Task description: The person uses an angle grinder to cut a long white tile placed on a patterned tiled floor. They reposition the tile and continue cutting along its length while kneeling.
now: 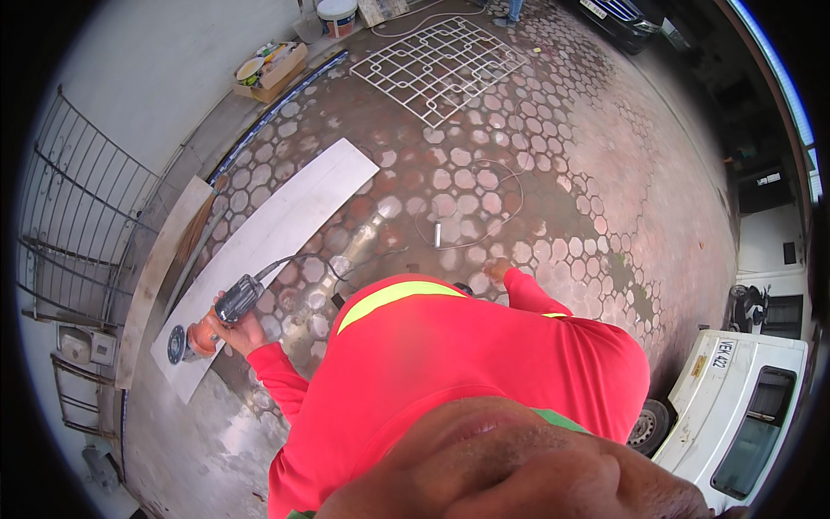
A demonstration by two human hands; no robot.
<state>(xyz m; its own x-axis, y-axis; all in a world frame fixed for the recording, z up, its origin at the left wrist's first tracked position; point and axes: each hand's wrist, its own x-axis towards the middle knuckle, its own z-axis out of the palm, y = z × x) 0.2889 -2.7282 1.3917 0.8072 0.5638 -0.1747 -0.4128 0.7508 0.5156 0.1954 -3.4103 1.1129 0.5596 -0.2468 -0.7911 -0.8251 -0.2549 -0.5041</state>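
My left hand is closed around an angle grinder with a dark body and an orange head. Its round disc faces left, over the near end of a long whitish board. A dark cord runs from the grinder's back end toward my body. My right hand hangs at my right side, away from the grinder. Its fingers are too small and partly hidden to make out, and nothing shows in it.
A white metal grille lies on the paving ahead. A thin cable loops on the floor. A cardboard box and bucket stand by the left wall. A plank lies left; a white vehicle stands right. Someone's legs show far off.
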